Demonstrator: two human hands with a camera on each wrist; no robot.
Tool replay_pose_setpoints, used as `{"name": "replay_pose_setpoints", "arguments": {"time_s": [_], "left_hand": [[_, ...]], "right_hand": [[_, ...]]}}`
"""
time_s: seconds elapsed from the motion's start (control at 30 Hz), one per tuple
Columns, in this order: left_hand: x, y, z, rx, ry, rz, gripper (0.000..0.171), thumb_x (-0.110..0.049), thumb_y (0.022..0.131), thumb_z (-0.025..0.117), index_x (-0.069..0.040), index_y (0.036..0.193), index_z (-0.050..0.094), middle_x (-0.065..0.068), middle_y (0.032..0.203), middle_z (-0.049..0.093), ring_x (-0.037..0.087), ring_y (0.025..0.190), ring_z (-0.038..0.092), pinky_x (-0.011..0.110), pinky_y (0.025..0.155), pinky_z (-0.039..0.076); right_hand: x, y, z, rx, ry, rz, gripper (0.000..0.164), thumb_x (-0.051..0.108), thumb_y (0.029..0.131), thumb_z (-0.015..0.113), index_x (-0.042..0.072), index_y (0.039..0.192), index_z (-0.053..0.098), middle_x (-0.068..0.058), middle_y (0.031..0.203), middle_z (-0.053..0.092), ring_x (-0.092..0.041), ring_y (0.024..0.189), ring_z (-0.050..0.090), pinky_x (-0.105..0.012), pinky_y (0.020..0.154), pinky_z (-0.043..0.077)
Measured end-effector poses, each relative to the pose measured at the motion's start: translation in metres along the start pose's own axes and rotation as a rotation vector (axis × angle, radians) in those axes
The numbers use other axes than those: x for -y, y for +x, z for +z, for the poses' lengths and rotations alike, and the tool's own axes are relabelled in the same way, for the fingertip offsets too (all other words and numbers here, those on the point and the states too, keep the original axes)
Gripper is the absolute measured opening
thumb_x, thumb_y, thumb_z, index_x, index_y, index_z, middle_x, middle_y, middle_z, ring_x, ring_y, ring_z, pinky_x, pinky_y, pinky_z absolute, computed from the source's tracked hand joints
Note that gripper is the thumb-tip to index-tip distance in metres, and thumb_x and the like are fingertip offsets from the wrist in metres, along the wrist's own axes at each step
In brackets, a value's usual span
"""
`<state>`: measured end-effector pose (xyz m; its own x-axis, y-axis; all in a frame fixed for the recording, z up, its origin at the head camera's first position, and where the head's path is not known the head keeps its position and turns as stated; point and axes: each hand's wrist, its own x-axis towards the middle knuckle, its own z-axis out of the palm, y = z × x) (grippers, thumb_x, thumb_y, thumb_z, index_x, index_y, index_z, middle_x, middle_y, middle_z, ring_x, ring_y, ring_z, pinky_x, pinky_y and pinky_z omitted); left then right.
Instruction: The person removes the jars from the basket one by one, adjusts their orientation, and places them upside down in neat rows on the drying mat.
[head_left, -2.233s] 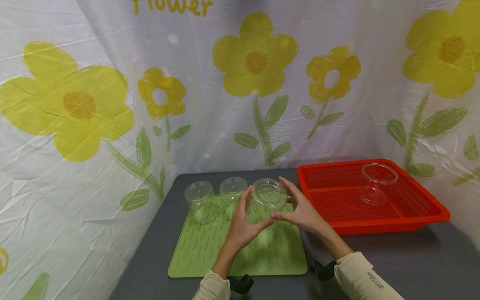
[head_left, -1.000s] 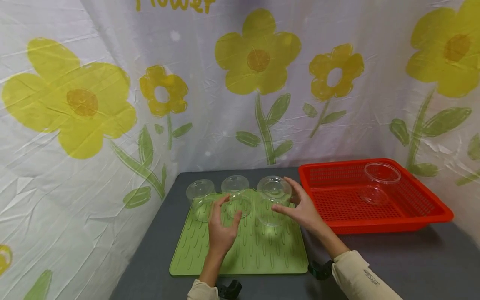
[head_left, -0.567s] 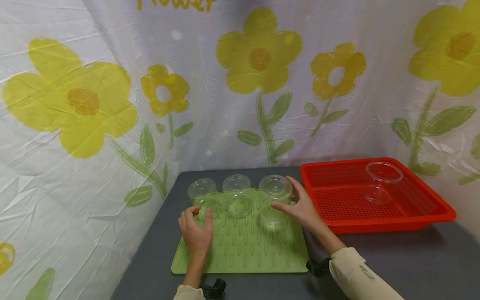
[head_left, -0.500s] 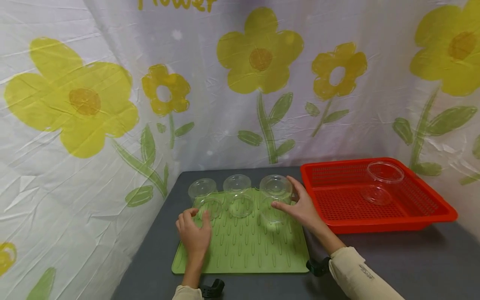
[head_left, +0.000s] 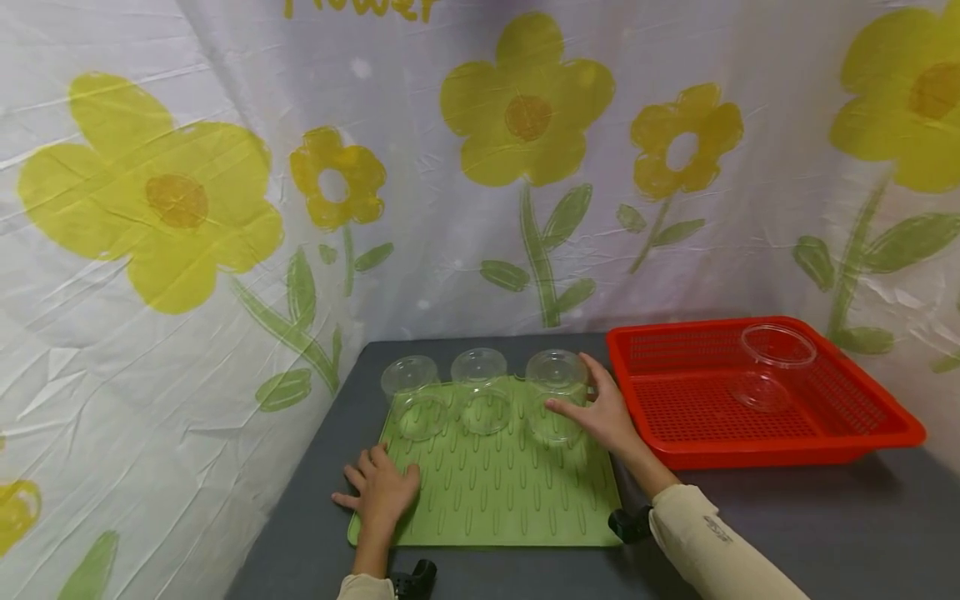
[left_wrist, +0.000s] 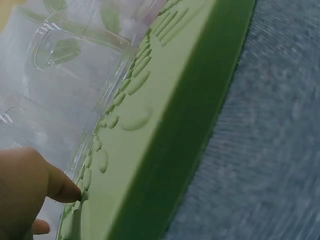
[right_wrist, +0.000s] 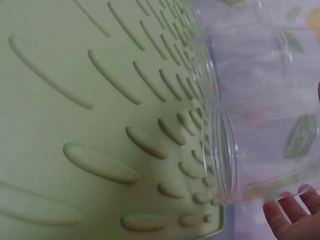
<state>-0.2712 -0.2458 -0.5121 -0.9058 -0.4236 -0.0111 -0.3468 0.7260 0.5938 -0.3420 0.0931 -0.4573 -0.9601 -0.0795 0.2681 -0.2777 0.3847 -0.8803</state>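
Note:
Three clear plastic cups stand upside down in a row along the back of a green ridged drying mat (head_left: 517,500). My right hand (head_left: 609,414) holds the right cup (head_left: 551,417) from its right side, thumb in front and fingers behind. In the right wrist view, fingertips (right_wrist: 286,207) lie against that cup's wall, its rim down at the mat. Beside it are the middle cup (head_left: 482,400) and the left cup (head_left: 415,404). My left hand (head_left: 384,490) lies palm down with spread fingers over the mat's left edge, in front of the left cup, holding nothing.
A red plastic basket (head_left: 780,454) stands on the dark grey table (head_left: 750,533) to the right of the mat. One clear cup (head_left: 776,362) sits upright inside it. A white curtain (head_left: 450,250) with painted yellow flowers hangs behind and at the sides.
The right cup has gone from being held by both hands above the mat to standing on it. My left hand let go, moved left past the other cups, then down to the mat's edge.

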Motion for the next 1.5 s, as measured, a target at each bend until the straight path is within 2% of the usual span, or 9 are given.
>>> {"name": "replay_pose_setpoints", "arguments": {"time_s": [0.23,0.37,0.5,0.8,1.5], "left_hand": [[0.003,0.002,0.001,0.038,-0.008,-0.014,0.084,-0.034,0.089,0.057,-0.001,0.151,0.011,0.030,0.154,0.010,0.058,0.140,-0.016,0.079,0.094,-0.024],[0.002,0.001,0.001,0.049,-0.007,-0.023,0.085,-0.034,0.089,0.057,0.000,0.152,0.011,0.030,0.155,0.008,0.058,0.139,-0.017,0.079,0.094,-0.025],[0.003,0.002,0.003,0.052,0.001,-0.023,0.086,-0.035,0.089,0.056,0.001,0.152,0.010,0.030,0.155,0.008,0.058,0.140,-0.017,0.079,0.094,-0.025],[0.002,0.000,0.003,0.036,-0.013,-0.004,0.086,-0.034,0.089,0.056,-0.002,0.152,0.007,0.030,0.155,0.010,0.058,0.140,-0.014,0.079,0.095,-0.024],[0.006,-0.001,-0.002,0.050,-0.042,0.002,0.087,-0.032,0.090,0.056,-0.002,0.153,0.004,0.031,0.155,0.007,0.058,0.140,-0.016,0.078,0.095,-0.025]], "right_hand": [[-0.005,0.003,0.002,-0.031,0.002,0.031,0.105,0.046,0.073,0.082,0.023,0.154,0.021,-0.009,0.157,0.029,-0.034,0.135,0.042,-0.052,0.105,0.043],[-0.005,0.006,0.005,-0.035,-0.018,0.030,0.104,0.047,0.073,0.081,0.024,0.155,0.020,-0.007,0.159,0.027,-0.033,0.137,0.040,-0.052,0.106,0.043],[-0.004,0.011,0.007,-0.042,-0.036,0.039,0.105,0.048,0.072,0.082,0.025,0.154,0.021,-0.007,0.159,0.027,-0.034,0.134,0.043,-0.052,0.104,0.045],[-0.008,0.014,0.009,-0.018,-0.070,0.049,0.106,0.046,0.074,0.081,0.021,0.155,0.018,-0.011,0.160,0.023,-0.039,0.133,0.044,-0.053,0.102,0.046],[-0.007,0.019,0.012,0.025,-0.125,0.079,0.112,0.049,0.074,0.080,0.015,0.156,0.012,-0.016,0.159,0.021,-0.039,0.136,0.039,-0.059,0.105,0.040]]}}
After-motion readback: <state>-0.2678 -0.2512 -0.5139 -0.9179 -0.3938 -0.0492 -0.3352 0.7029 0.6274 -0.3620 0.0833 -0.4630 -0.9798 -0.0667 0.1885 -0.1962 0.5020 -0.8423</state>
